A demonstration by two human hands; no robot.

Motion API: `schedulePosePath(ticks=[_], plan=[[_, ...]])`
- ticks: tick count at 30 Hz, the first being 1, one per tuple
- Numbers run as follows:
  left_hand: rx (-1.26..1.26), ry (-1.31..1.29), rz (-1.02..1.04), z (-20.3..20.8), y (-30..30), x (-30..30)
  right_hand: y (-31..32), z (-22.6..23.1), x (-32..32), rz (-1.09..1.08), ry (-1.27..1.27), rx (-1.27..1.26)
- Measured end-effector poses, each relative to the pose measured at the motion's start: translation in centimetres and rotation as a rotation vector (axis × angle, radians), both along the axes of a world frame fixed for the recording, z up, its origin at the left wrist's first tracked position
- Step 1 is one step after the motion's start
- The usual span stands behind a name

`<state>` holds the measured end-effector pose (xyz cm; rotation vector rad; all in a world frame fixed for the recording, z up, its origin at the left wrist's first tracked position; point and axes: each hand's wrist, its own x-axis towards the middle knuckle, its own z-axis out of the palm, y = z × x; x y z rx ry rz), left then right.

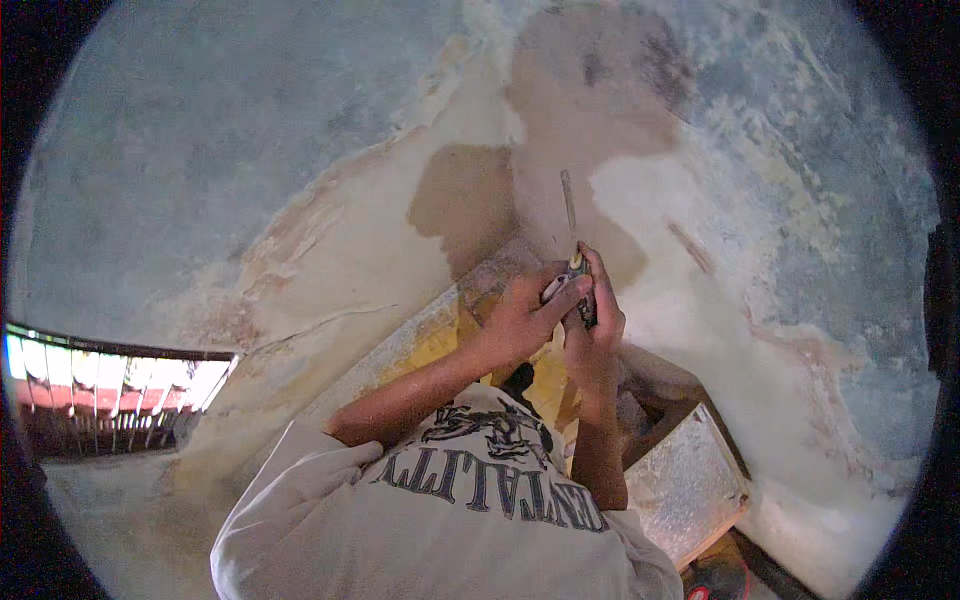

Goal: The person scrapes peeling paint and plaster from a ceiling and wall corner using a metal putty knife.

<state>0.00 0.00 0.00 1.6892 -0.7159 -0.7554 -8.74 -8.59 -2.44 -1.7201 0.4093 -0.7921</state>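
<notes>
Both forearms come up from about 6 o'clock and meet near the centre. The left hand [520, 318] reaches toward 1 o'clock, its fingers curled closed and its thumb laid across to the right hand. The right hand [594, 312] stands almost upright toward 12 o'clock, fingers wrapped tight.

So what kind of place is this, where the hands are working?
Probably a building under repair: a worn, patchy plastered wall, a metal grille window, and both hands, left hand and right hand, holding a thin tool against it.
</notes>
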Motion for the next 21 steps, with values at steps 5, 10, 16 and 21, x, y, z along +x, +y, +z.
schedulePosePath(ticks=[5,10,16,21], plan=[[-0.145,0.025,0.145,0.1,3.1,-0.1,1.7,1.3,0.9,0.218,0.013,0.025],[-0.146,0.046,0.221,-0.5,9.3,1.5,6.7,2.0,3.2,0.347,0.055,0.015],[-0.124,0.027,0.286,-1.6,16.7,2.2,12.4,0.3,4.3,0.435,0.139,-0.121],[-0.036,0.089,0.246,-2.0,22.1,1.7,17.7,-1.7,3.4,0.487,0.227,0.154]])
